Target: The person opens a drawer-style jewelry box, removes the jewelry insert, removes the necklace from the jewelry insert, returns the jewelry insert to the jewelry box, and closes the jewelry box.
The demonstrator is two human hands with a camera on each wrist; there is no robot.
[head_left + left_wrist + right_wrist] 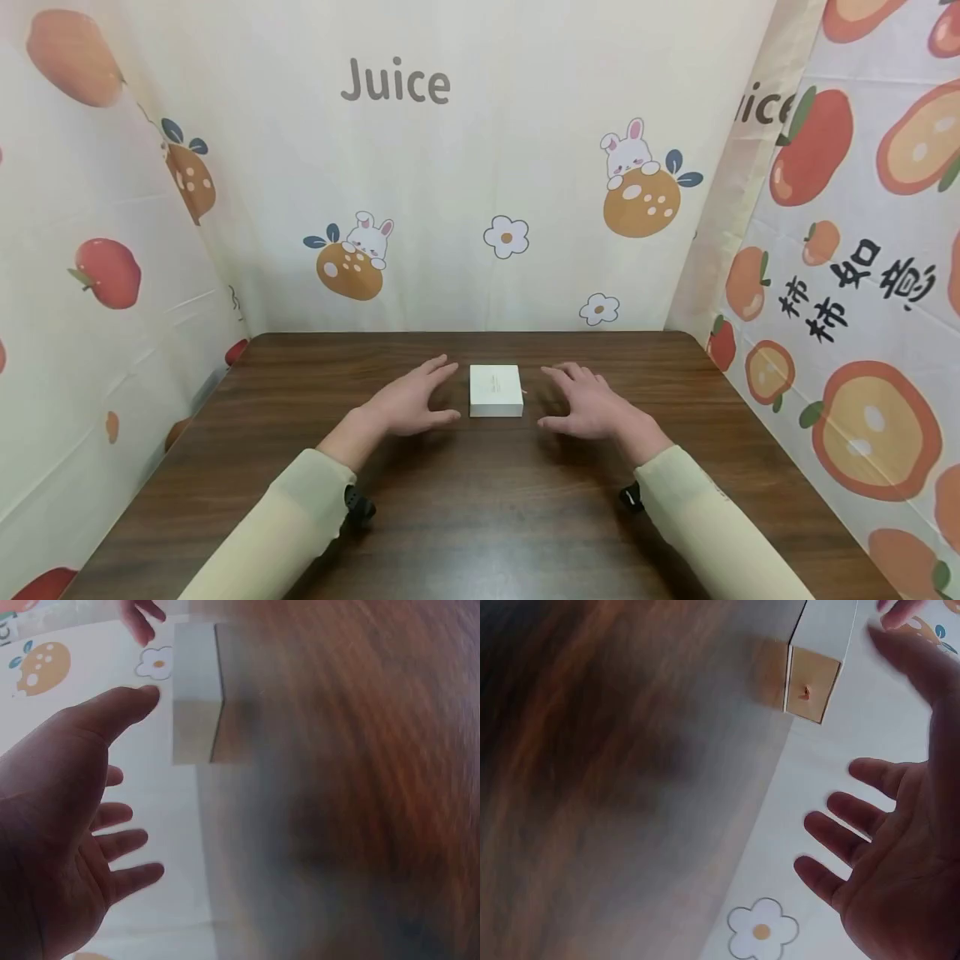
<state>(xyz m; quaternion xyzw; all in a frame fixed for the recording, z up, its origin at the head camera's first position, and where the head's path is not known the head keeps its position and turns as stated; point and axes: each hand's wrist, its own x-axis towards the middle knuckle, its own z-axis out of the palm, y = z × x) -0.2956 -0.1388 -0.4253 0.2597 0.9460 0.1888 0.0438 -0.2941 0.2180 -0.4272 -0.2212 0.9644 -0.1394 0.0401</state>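
Observation:
A small white box [495,390] with faint lettering on its lid sits on the brown wooden table [487,492]. To its left is my left hand [411,400], fingers spread and thumb apart, not touching it. My right hand [588,404] is on the other side, also spread and a short gap away. In the right wrist view the box's side [812,684] is tan with a small pull tab or ribbon at its middle. The left wrist view shows the box [198,694] beyond the left thumb. Neither hand holds anything.
A pale curtain [465,167] printed with fruit and rabbits hangs behind the table's far edge. Similar printed cloths stand at the left [112,358] and right [847,333]. Dark bands [358,505] circle both wrists below light sleeves.

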